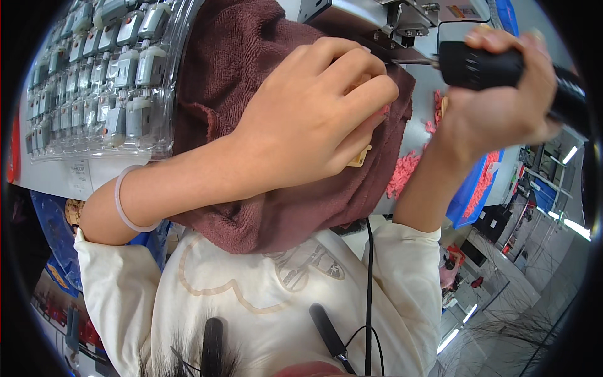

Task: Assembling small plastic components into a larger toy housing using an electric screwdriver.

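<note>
My right hand (502, 107) is wrapped round a black electric screwdriver (480, 66), held level at the upper right. Its thin metal bit (411, 61) points left, close to my left fingertips and the metal fixture (358, 22). My left hand (326, 107) lies over a dark red towel (226, 69), fingers curled and pressed together. Beneath its palm edge shows a corner of a yellowish piece (360, 157); the rest of it is hidden by the hand. A bit of pink also shows by the fingertips, too small to name.
A clear plastic tray (164, 135) of small silver motors (129, 69) stands at the left. Small pink parts (402, 174) lie scattered on the table right of the towel. A blue bin (461, 210) holds more pink parts. A black cable (369, 276) hangs down before me.
</note>
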### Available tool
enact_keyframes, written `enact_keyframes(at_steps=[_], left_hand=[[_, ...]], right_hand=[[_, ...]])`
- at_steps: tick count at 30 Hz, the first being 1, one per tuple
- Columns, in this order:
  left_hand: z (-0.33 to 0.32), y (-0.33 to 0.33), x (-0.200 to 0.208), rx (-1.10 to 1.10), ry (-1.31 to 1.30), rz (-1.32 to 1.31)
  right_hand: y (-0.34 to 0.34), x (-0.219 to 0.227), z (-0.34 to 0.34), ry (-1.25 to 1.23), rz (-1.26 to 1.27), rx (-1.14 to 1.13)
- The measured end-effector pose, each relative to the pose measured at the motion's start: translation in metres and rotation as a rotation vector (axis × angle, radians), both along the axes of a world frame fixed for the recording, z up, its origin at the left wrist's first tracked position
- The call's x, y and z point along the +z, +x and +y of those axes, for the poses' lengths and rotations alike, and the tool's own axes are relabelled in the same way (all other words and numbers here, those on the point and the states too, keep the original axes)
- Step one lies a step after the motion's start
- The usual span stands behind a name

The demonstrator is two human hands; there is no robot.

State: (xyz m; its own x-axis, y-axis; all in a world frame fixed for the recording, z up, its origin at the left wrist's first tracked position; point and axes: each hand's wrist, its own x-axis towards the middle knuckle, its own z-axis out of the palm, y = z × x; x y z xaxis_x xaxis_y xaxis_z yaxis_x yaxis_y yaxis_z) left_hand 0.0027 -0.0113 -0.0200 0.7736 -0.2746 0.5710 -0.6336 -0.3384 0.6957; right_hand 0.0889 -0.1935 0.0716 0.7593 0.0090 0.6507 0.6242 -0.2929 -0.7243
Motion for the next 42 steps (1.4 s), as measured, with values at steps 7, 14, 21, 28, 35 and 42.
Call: enact_keyframes(at_steps=[7,14,21,28,35,42], left_hand=[[0.001,0.001,0.001,0.014,0.021,-0.007],[0.001,0.000,0.003,0.006,0.030,0.010],[0.002,0.000,0.002,0.007,-0.002,0.029],[0.003,0.000,0.004,-0.003,0.006,0.030],[0.002,-0.003,0.006,0.021,0.060,-0.017],[0.003,-0.007,0.010,0.018,0.088,0.004]], right_hand=[[0.015,-0.006,0.004,0.451,-0.040,0.139],[0.017,-0.006,0.033,0.396,-0.198,0.106],[0.012,-0.010,0.066,0.157,-0.241,-0.102],[0.006,-0.002,0.048,0.092,0.078,0.243],[0.001,-0.006,0.081,0.125,-0.136,-0.210],[0.011,-0.005,0.057,0.177,-0.131,0.077]])
